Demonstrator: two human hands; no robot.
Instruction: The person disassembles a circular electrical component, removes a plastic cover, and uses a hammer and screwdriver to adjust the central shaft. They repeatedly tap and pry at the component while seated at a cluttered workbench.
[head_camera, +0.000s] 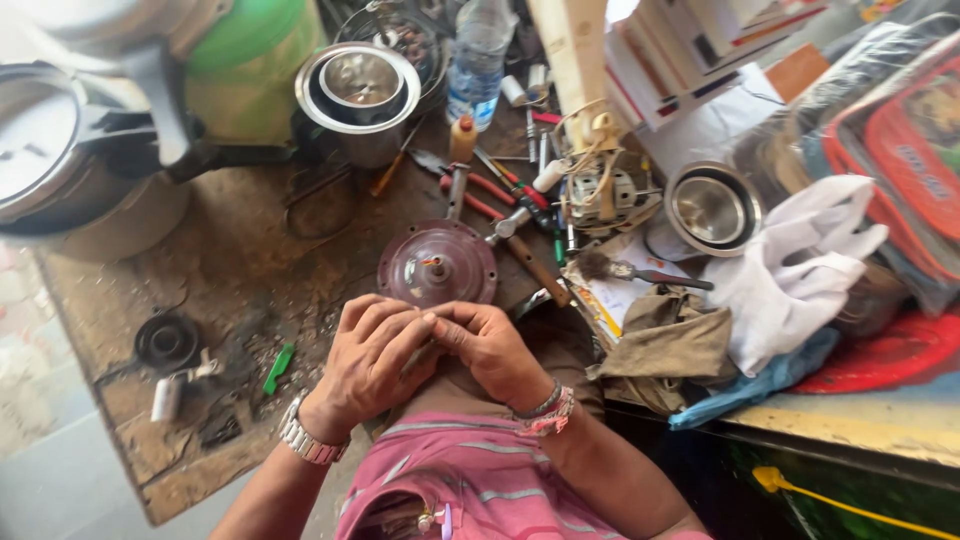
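My left hand (368, 355) and my right hand (488, 345) meet fingertip to fingertip just in front of my chest, pinching something small that the fingers hide. Right beyond them on the worn workbench (230, 270) lies a round dark-red motor cover (437, 264) with a short shaft sticking up from its middle. A metal watch is on my left wrist and beaded bracelets are on my right. A pink striped shirt fills the bottom of the view.
Screwdrivers and red-handled pliers (490, 190) lie behind the cover, beside a wound motor core (600, 195). Steel pots (360, 90), a steel bowl (712, 208), a brush (640, 270), white cloth (800, 270), a plastic bottle (478, 55), a black ring (166, 342) and a green piece (279, 367) surround them.
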